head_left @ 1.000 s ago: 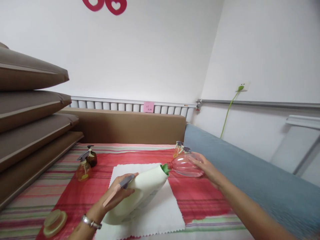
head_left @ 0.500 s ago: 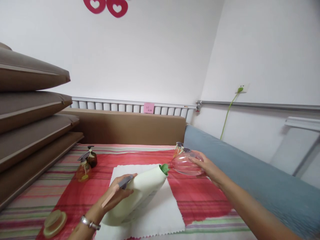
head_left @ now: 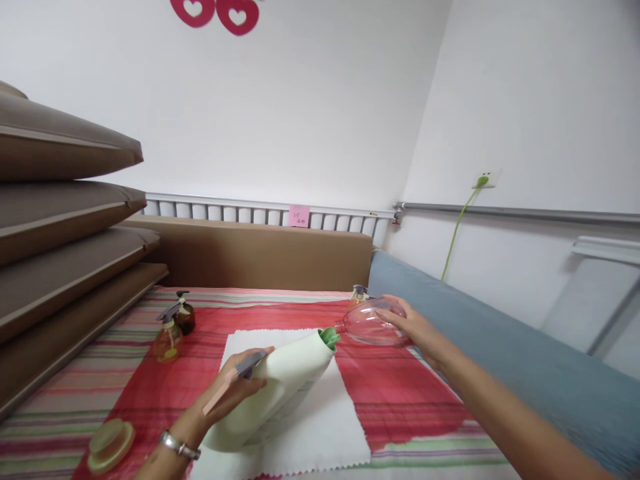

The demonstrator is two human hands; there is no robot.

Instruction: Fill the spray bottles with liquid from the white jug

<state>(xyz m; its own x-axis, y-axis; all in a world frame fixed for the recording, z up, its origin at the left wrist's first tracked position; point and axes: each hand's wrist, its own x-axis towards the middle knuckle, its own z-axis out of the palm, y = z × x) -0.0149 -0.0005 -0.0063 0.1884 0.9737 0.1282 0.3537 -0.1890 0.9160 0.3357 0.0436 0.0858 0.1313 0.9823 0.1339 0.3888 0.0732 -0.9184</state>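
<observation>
Left hand (head_left: 231,390) grasps the tilted pale green bottle (head_left: 273,393); its spout meets the clear bottle (head_left: 369,325) at 2 o'clock, grasped by the right hand (head_left: 415,328). Label writing unreadable.

I look into a home room: stacked brown cushions (head_left: 65,220), a white radiator (head_left: 260,213), red heart decorations (head_left: 215,12) on the wall and a striped cloth (head_left: 400,400) over the tabletop.

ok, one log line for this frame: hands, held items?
left hand: grips white bottle, tilted | right hand: holds clear bottle on its side | mouths meet | white cloth beneath
</observation>
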